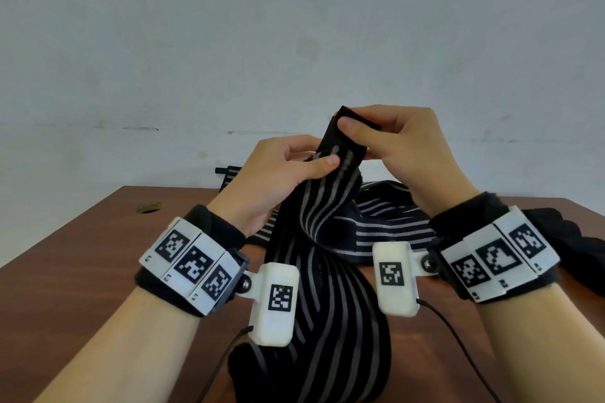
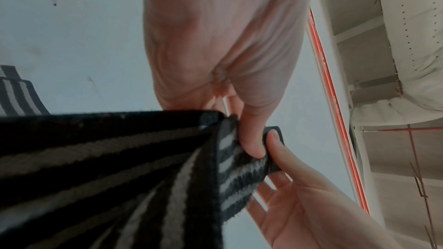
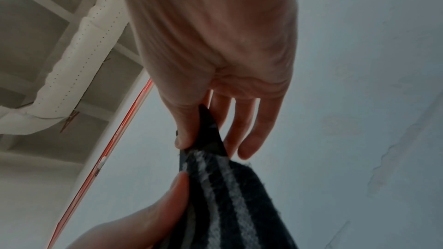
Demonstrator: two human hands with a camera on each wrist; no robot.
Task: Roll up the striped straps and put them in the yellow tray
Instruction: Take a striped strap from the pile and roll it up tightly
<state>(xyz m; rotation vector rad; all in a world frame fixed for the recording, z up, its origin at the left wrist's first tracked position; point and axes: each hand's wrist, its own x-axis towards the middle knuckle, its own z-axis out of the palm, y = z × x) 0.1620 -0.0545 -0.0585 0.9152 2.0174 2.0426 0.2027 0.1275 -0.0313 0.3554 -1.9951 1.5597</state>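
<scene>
I hold one black strap with grey stripes [image 1: 327, 206] up above the brown table [image 1: 98, 255]. My left hand [image 1: 322, 162] pinches it just below its end, thumb on the striped face. My right hand [image 1: 348, 124] pinches the plain black end tab [image 1: 347, 114] above that. The strap twists and hangs down over the table's near edge. In the left wrist view my left hand [image 2: 249, 139] presses on the strap [image 2: 120, 168]. In the right wrist view my right hand [image 3: 201, 137] grips the black tab above the striped strap [image 3: 227, 196]. The yellow tray is not in view.
More striped straps [image 1: 386, 226] lie in a loose heap on the table behind my hands, and one strap end [image 1: 229, 175] hangs past the far edge. A black cloth item [image 1: 556, 235] lies at the right. A small hole [image 1: 149, 208] marks the far left of the table.
</scene>
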